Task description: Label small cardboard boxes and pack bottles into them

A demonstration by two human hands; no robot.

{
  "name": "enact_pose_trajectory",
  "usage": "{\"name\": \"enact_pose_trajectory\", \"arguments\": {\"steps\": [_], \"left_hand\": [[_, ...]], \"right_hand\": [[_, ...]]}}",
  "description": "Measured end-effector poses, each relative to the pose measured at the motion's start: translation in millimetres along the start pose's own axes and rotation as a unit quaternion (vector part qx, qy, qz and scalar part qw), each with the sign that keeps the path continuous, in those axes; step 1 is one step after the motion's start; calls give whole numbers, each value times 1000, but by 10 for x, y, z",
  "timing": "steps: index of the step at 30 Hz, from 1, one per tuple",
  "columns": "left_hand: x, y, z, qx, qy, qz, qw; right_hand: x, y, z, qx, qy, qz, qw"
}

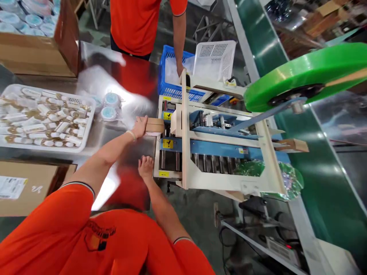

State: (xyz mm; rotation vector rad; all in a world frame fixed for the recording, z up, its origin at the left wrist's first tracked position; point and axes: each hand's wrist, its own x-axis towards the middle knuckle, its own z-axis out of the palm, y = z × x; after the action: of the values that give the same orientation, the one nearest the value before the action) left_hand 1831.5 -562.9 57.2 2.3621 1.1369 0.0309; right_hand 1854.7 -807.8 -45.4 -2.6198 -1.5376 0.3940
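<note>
At the machine's infeed end, a small brown cardboard box (155, 125) lies partly on the metal table and partly against the rollers. My left hand (139, 126) holds its near-left end, fingers closed against it. Closer to my body, my right hand (146, 167) rests at the table's edge beside the machine frame, empty, its fingers loosely bent and a little apart. The carton-sealing machine (220, 143) has blue side rails, rollers and a large green tape roll (304, 72) above. Another small carton (294, 145) sticks out at its far end.
A white basket of small bottles (88, 133) stands left, near round blue-lidded containers (109, 112). Large cardboard boxes (37, 53) flank it. Across the table, a co-worker (134, 26) reaches toward a blue crate (168, 86). A green conveyor belt (318, 183) runs along the right.
</note>
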Motion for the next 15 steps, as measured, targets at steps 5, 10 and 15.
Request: {"name": "enact_pose_trajectory", "arguments": {"steps": [5, 10, 15], "left_hand": [[519, 1053, 413, -82, -30, 94, 992], [-219, 979, 639, -170, -21, 241, 955], [-1821, -371, 326, -169, 119, 124, 971]], "right_hand": [[16, 49, 9, -10, -27, -20, 999], [41, 54, -39, 7, -8, -24, 1000], [21, 135, -98, 66, 62, -28, 995]]}}
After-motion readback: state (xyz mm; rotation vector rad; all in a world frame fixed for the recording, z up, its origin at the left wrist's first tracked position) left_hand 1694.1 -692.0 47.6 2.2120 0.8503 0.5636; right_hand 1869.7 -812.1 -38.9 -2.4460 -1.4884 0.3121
